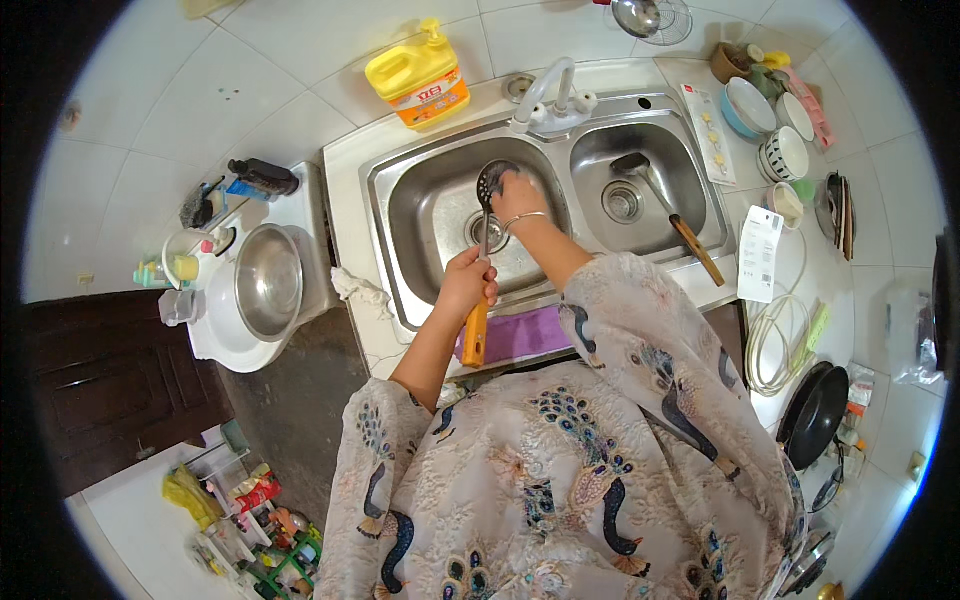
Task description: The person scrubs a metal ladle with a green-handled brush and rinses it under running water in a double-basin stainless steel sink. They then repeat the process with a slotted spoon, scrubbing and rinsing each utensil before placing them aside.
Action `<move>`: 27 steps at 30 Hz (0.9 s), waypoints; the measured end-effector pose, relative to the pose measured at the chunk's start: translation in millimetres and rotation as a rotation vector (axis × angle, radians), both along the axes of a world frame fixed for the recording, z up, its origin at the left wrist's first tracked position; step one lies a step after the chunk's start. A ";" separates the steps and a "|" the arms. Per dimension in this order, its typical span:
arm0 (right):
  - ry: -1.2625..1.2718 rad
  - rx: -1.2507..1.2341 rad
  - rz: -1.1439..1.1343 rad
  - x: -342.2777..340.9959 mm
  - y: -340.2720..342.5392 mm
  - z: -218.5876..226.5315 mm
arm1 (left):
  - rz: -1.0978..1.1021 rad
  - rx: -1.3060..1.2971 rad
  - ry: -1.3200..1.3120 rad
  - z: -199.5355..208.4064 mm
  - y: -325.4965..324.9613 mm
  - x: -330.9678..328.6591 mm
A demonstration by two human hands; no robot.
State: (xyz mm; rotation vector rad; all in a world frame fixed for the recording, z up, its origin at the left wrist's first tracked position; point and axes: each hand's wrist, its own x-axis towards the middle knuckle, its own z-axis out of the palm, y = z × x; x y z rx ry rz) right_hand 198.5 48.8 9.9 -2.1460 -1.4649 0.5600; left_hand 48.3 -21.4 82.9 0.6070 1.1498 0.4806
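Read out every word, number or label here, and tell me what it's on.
Yellow pump bottle: large print on its label, which I don't copy out.
White card with dark print: too small to read.
Card with yellow pictures: any print is too small to read.

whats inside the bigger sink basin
In the bigger basin, a round drain shows at the bottom, with a perforated spoon and the right hand over the basin. Whatever lies directly beneath them is hidden.

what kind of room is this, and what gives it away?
Probably a home kitchen: a double-bowl steel sink, a slotted skimmer in hand over it, and a black frying pan off to the right.
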 end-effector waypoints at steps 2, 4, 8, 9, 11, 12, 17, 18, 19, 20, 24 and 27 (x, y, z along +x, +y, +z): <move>0.078 0.003 0.217 -7.4 -4.5 8.6 | -0.011 -0.068 -0.062 -10.7 1.1 -11.2; 0.118 0.148 0.304 -0.9 -3.6 8.9 | -0.077 -0.066 -0.111 -7.1 3.2 -17.9; 0.023 0.071 0.161 19.2 9.1 10.4 | -0.047 -0.092 -0.156 -5.2 13.5 -5.1; 0.044 0.027 0.178 17.0 9.7 9.4 | -0.067 -0.083 -0.166 -5.8 14.6 -5.2; 0.036 -0.082 0.287 15.4 6.9 23.1 | -0.094 -0.058 -0.179 -4.1 18.6 -14.1; 0.002 -0.149 0.371 21.6 2.2 31.8 | -0.089 -0.061 -0.176 -4.7 18.9 -18.2; -0.055 0.292 0.115 24.7 11.4 26.2 | -0.109 -0.025 -0.138 0.8 11.4 2.8; 0.004 0.251 0.194 24.3 11.8 27.1 | -0.098 -0.025 -0.165 5.0 15.0 3.5; 0.068 0.212 0.279 22.4 13.6 27.4 | -0.081 -0.023 -0.188 7.9 18.0 1.1; 0.132 0.173 0.362 21.9 15.2 26.9 | -0.090 -0.012 -0.176 3.3 19.8 -3.5; -0.215 -0.050 0.384 50.5 18.7 0.8 | -0.015 -0.057 -0.118 -5.8 1.9 -3.7; -0.081 0.300 0.195 31.7 15.6 18.6 | -0.091 -0.087 -0.234 5.2 6.5 6.3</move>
